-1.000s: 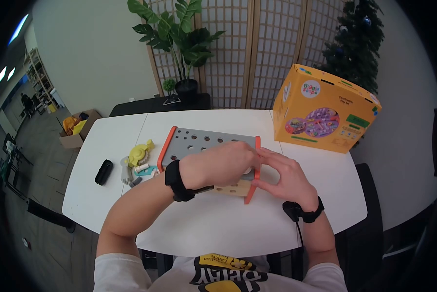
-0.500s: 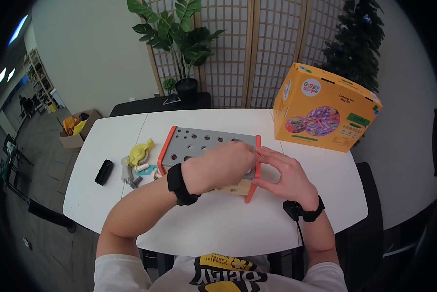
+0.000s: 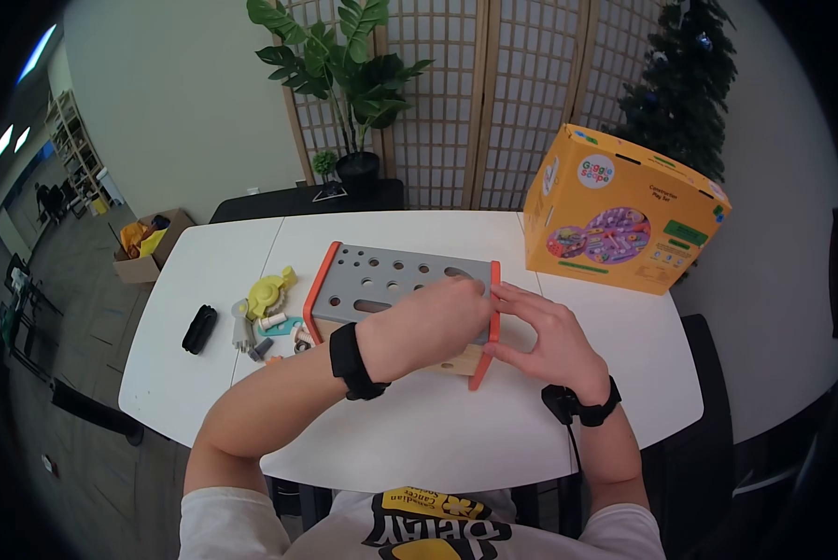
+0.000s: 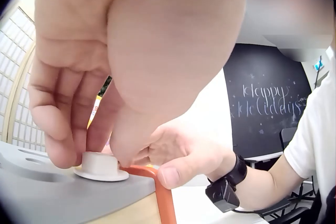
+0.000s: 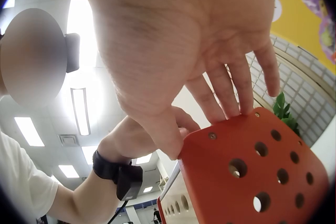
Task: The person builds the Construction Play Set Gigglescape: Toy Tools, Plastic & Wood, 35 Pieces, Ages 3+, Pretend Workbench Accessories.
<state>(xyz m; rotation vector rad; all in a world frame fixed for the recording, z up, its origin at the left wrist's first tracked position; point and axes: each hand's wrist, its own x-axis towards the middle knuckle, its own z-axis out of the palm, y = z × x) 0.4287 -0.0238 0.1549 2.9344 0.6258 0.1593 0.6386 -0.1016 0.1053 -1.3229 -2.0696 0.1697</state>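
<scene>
A toy bench with a grey perforated top [image 3: 344, 280] and red end panels [image 5: 236, 150] stands on the white table. My left hand [image 3: 426, 322] is over the right part of the top; in the left wrist view its thumb and fingers pinch a white flanged round piece [image 4: 100, 165] that sits on the grey surface beside the red edge. My right hand [image 3: 557, 347] touches the right end panel, with fairly straight fingers along its upper edge and the thumb at its near corner, as the right wrist view shows.
Left of the bench lie a yellow toy piece [image 3: 267, 294], a grey piece [image 3: 242, 329], a teal piece [image 3: 279, 329] and several small parts. A black case [image 3: 199, 330] lies farther left. A large yellow box [image 3: 624, 210] stands at the back right.
My left hand has turned slightly and its wrist has shifted a little right and down, uncovering more of the grey top. My right hand stays at the red panel.
</scene>
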